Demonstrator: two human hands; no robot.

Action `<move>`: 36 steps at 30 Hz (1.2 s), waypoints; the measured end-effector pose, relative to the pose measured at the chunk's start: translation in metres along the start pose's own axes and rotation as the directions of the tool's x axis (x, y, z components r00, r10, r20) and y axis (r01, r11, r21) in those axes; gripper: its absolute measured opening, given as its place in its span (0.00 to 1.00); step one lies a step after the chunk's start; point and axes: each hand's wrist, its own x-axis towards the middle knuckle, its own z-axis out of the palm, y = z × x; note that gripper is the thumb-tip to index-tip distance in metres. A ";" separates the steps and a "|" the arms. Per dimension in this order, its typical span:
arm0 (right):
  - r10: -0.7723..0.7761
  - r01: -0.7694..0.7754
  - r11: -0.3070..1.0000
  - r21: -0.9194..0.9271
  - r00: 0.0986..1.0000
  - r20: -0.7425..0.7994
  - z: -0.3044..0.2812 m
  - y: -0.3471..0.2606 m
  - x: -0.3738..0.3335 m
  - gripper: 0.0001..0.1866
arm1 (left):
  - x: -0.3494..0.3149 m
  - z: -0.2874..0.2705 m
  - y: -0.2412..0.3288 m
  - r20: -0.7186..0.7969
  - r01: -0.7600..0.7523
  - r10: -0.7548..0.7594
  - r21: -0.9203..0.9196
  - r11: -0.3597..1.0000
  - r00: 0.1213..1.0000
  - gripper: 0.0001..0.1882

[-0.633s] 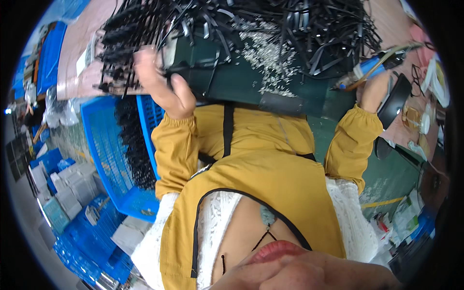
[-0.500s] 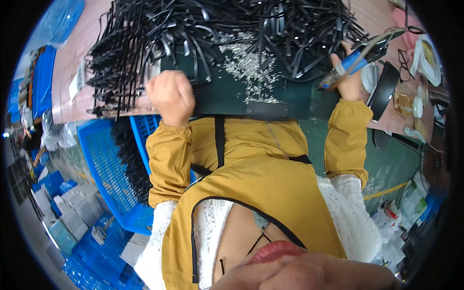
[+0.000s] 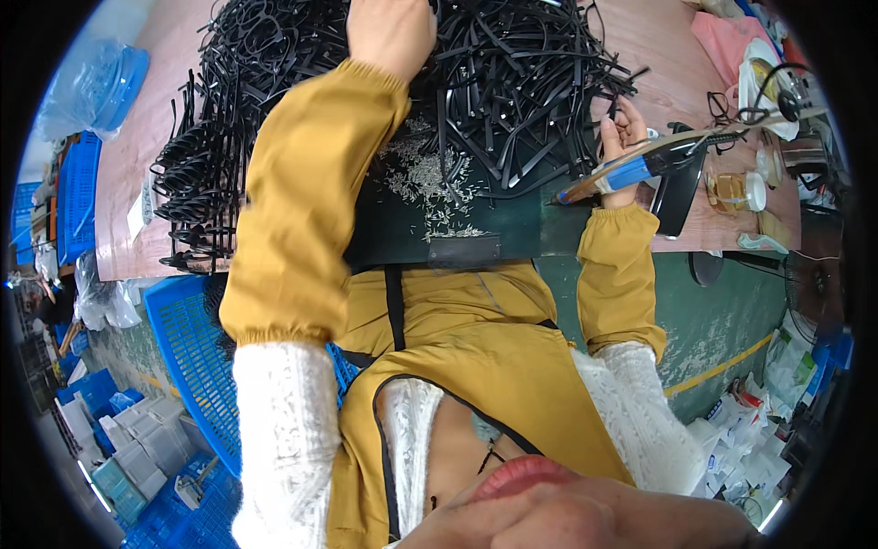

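My left hand (image 3: 391,37) reaches across a big heap of black eyeglass frames and temple arms (image 3: 521,91). Its back shows at the top edge, and its fingers are out of sight. At the heap's right edge, my right hand (image 3: 626,133) has thumb and fingers stretched and apart, close to a black temple arm. A blue and black electric screwdriver (image 3: 631,172) slants across this hand and hides part of it; whether the hand supports it is unclear. Small silvery pins or screws (image 3: 434,178) lie scattered on the dark green mat (image 3: 521,224) between my arms.
More glasses frames (image 3: 187,183) are stacked at the table's left. To the right are a dark flat case (image 3: 681,197), a jar of amber liquid (image 3: 732,190) and a pair of glasses (image 3: 718,108). A blue basket (image 3: 187,366) stands below the table's left edge.
My left hand has gone from a fist at the mat's left side forward over the heap. My right hand has shifted slightly forward along the screwdriver. The whole view has shifted a little.
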 end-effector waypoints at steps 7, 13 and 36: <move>0.134 -0.038 0.952 0.304 0.944 -0.301 -0.012 -0.003 0.001 0.09 | 0.035 -0.031 -0.021 -0.029 0.070 -0.071 -0.026 0.997 0.997 0.05; -0.184 0.284 0.953 0.107 0.821 -0.540 -0.009 -0.069 -0.013 0.04 | -0.029 -0.108 -0.020 -0.162 0.179 -0.560 -0.845 0.503 0.812 0.09; 0.377 -0.445 0.891 0.090 0.836 0.398 0.099 -0.114 -0.170 0.07 | -0.341 -0.109 0.115 0.261 0.286 -0.390 -0.958 0.007 0.883 0.29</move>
